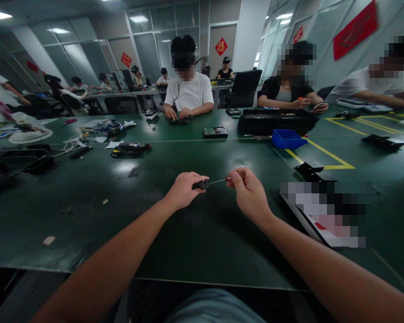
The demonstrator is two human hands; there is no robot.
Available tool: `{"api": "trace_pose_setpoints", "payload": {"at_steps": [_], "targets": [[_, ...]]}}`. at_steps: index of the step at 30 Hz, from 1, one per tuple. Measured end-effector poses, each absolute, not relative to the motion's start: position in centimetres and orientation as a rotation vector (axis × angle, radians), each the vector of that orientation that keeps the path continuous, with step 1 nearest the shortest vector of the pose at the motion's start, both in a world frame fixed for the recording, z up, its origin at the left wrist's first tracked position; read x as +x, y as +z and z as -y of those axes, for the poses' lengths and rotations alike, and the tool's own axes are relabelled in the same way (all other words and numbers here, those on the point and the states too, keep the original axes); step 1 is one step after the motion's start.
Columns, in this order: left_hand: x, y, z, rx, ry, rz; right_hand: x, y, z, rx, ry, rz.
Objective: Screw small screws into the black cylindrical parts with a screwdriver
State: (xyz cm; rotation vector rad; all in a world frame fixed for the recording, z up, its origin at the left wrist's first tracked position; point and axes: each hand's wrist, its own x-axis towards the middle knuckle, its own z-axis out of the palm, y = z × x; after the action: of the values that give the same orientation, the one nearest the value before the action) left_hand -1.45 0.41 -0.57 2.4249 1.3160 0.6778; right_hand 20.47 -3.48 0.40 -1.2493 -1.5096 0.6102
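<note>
My left hand (183,188) is closed around a small black screwdriver handle (200,184), held just above the dark green table (121,215). A thin metal shaft (217,181) runs from the handle to my right hand (247,193). That hand pinches the shaft's far end, where a small reddish piece (228,178) shows between the fingertips. Both hands hover over the middle of the table, close together.
A flat device (323,215) lies right of my right hand, with black parts (309,169) behind it. A blue bin (287,139), a black tray (276,120), a circuit board (215,132) and cables (128,150) lie farther back. Several people sit across the table.
</note>
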Motion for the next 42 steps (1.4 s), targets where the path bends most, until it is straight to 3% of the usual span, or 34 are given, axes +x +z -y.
{"api": "trace_pose_setpoints", "payload": {"at_steps": [8,20,42], "targets": [[-1.5,-0.4,-0.3,2.352,0.698,-1.311,20.6,0.7,3.5,-1.333,0.559,1.549],[-1.5,-0.3,-0.7,1.764,1.107,-1.23,20.8,0.7,3.4,-1.29,0.573,1.52],[0.3,-0.1,0.6,2.625,0.285,-1.448,20.7,0.6,3.4,-1.286,0.593,1.528]]}}
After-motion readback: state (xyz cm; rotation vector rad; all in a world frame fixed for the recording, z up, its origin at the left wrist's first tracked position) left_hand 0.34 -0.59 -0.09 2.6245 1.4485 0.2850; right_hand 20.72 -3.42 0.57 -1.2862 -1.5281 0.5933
